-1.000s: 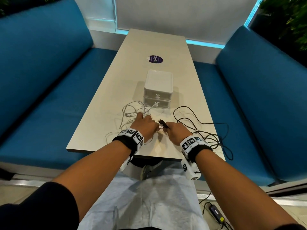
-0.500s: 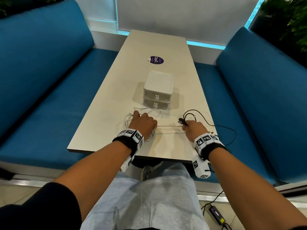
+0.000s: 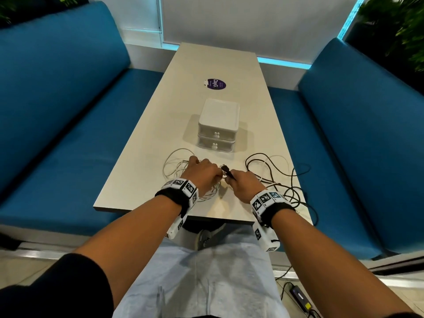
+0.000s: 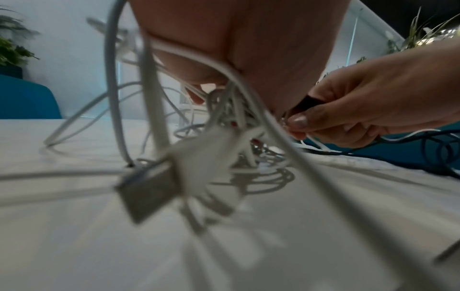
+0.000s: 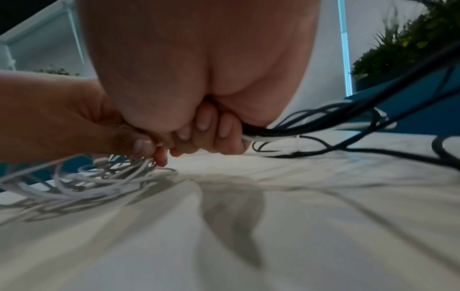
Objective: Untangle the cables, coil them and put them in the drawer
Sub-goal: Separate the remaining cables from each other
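A bundle of white cables (image 3: pixel 175 167) lies looped on the table's near left, and my left hand (image 3: pixel 207 169) grips it from above. The left wrist view shows the white strands (image 4: pixel 239 110) gathered under the palm, with a white USB plug (image 4: pixel 149 187) dangling close to the lens. My right hand (image 3: pixel 236 177) meets the left one and pinches a black cable's plug (image 3: pixel 226 169). Its curled fingers (image 5: pixel 206 126) also hold a white strand. The black cable (image 3: pixel 273 167) sprawls in loops to the right. The white two-drawer box (image 3: pixel 216 127) stands behind the hands, both drawers closed.
The long beige table (image 3: pixel 206 65) carries a purple round sticker (image 3: pixel 215 84) farther back. Blue benches (image 3: pixel 68 134) flank it on both sides. Black cable loops reach the right table edge (image 3: pixel 300 191). A power adapter (image 3: pixel 300 296) lies on the floor.
Half a second ago my right hand was out to the right with a white strand stretched taut; it has come back to the left hand, and the black cable lies slack again.
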The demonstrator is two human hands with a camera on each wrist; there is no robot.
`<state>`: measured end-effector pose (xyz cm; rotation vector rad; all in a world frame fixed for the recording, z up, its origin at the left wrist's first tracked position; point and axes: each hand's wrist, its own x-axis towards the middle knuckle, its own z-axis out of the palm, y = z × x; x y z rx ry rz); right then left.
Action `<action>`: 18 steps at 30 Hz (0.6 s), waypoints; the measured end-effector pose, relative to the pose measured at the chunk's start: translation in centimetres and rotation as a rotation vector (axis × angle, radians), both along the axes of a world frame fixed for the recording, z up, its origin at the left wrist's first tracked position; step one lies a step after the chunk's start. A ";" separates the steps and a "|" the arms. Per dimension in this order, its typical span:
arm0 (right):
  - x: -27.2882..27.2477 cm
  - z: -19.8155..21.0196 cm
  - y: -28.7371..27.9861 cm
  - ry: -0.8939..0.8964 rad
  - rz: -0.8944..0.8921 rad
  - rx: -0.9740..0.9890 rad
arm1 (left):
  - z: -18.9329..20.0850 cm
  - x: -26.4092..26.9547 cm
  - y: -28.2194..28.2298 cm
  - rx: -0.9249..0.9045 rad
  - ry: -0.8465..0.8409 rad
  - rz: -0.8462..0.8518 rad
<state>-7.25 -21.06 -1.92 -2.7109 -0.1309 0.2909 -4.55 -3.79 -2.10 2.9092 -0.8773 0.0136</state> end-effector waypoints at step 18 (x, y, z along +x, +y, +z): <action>0.6 1.2 -5.8 0.043 -0.142 -0.024 | 0.6 1.5 3.1 -0.096 0.188 -0.037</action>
